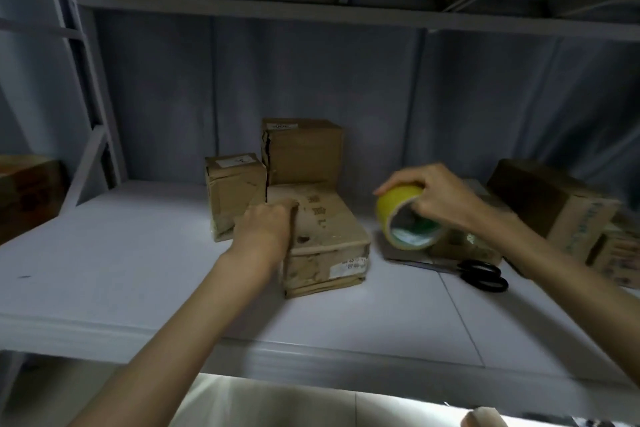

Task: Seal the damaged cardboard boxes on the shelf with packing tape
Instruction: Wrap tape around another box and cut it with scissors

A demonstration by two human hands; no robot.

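Note:
A worn, flat cardboard box (pixel 329 236) lies in the middle of the white shelf (pixel 138 288). My left hand (pixel 266 229) grips its left top edge, fingers curled over the corner. My right hand (pixel 440 198) holds a yellow roll of packing tape (pixel 405 218) just right of the box, above the shelf, with the roll's open core facing me. Behind the flat box stand a small torn box (pixel 232 191) and a taller box (pixel 304 149) with a split left edge.
Black-handled scissors (pixel 481 276) lie on the shelf at the right, beside a flattened piece of cardboard. More boxes (pixel 561 208) are stacked at the far right, and a dark box (pixel 27 194) sits at the far left. An upper shelf hangs overhead.

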